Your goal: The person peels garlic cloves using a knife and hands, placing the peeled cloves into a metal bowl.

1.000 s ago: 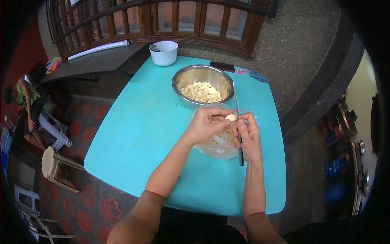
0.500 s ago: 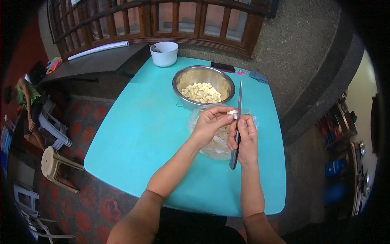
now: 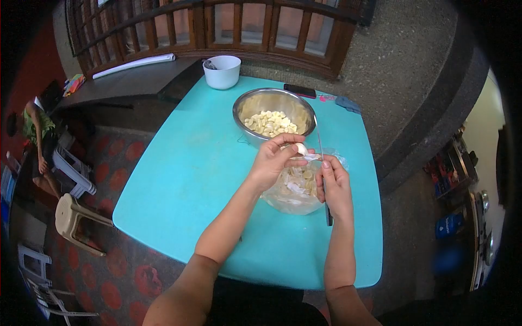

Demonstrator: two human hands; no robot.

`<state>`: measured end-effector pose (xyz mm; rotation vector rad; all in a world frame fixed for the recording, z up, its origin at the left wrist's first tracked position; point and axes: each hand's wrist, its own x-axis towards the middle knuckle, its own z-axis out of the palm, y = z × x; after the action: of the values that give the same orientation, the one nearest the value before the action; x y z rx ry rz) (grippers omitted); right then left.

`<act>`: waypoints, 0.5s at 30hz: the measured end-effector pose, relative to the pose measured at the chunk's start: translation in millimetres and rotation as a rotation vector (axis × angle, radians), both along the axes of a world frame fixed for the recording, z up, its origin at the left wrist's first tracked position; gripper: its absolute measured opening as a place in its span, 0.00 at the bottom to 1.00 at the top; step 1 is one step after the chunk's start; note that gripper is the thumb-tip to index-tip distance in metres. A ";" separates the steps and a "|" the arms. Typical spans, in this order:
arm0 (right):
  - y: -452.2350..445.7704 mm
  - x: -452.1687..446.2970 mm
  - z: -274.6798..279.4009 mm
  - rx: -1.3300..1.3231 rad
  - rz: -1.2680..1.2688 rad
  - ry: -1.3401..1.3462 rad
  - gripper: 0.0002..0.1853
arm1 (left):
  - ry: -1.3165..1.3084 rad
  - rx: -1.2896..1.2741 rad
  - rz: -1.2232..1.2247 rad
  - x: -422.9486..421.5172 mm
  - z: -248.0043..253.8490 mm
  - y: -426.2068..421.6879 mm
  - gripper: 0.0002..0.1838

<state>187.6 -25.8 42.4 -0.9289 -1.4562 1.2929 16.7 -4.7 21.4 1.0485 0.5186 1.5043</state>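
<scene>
My left hand [image 3: 275,162] pinches a pale, clove-like piece [image 3: 300,148] between thumb and fingers, above a clear plastic bag [image 3: 293,202] holding pale pieces and peel. Close beside it on the right, my right hand [image 3: 335,187] is closed round a knife [image 3: 319,138], its blade pointing away from me and its dark handle end showing below the hand. A strip of whitish skin lies between the two hands, by the blade. Beyond them stands a steel bowl [image 3: 243,103] with many peeled pale pieces [image 3: 270,124] in it.
On the turquoise table [image 3: 179,163] are a white bowl [image 3: 222,73], a dark phone [image 3: 299,91] and a grey-blue cloth [image 3: 347,104]. A beige stool [image 3: 66,217] stands left of the table. A person [image 3: 39,136] is at the far left, near stacked chairs [image 3: 74,171].
My hands have moved apart slightly, the left one up and leftward with the piece, the right one rightward with the knife. More of the bag's contents shows between them.
</scene>
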 end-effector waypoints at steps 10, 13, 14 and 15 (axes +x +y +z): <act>-0.8 3.9 -0.5 0.129 0.003 -0.415 0.19 | 0.189 0.006 0.087 7.9 -12.9 6.9 0.12; -0.3 0.4 -3.6 0.119 0.071 -0.347 0.20 | 0.023 -0.085 0.035 9.6 -12.4 5.4 0.13; 1.0 -0.1 -6.4 0.150 0.075 -0.336 0.20 | -0.001 -0.094 0.008 9.4 -13.4 6.6 0.13; 0.7 -0.7 -6.9 0.173 0.065 -0.326 0.20 | -0.025 -0.101 -0.018 8.8 -15.1 8.1 0.12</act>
<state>186.9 -25.1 35.6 -1.0162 -1.8318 1.0752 25.4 3.4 6.3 0.9522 0.5608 1.4586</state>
